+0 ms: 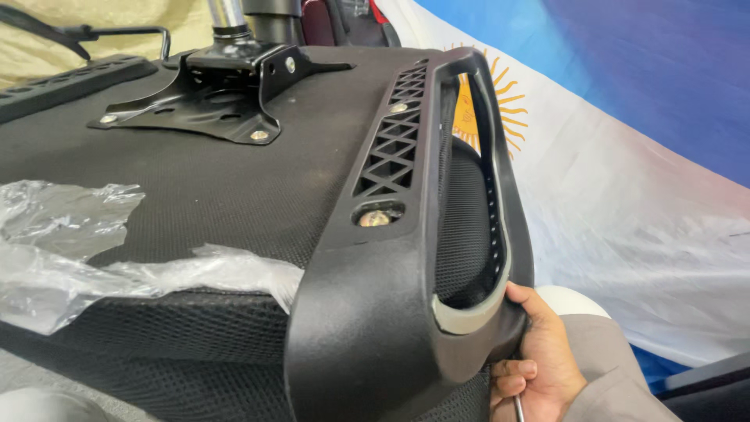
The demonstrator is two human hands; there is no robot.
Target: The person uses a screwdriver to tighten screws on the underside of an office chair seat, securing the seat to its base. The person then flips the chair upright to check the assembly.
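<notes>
Armrest (406, 258) needs steady bracing: right hand (539, 363) grips its lower curve plus a thin metal tool (517, 406), so keep it flush against the seat (234, 187); left hand unseen

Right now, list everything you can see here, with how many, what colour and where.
chair seat: one, black mesh fabric, upside down, filling the left and centre
armrest: one, black plastic, bolted along the seat's right edge
mounting plate: one, black metal, top left on the seat's underside
gas cylinder: one, silver, rising from the plate
plastic wrap: one crumpled piece, clear, lower left
flag cloth: one, blue and white with a yellow sun, right
right hand: one, gripping the armrest's lower end, a thin metal tool beneath its fingers
left hand: not in view
</notes>
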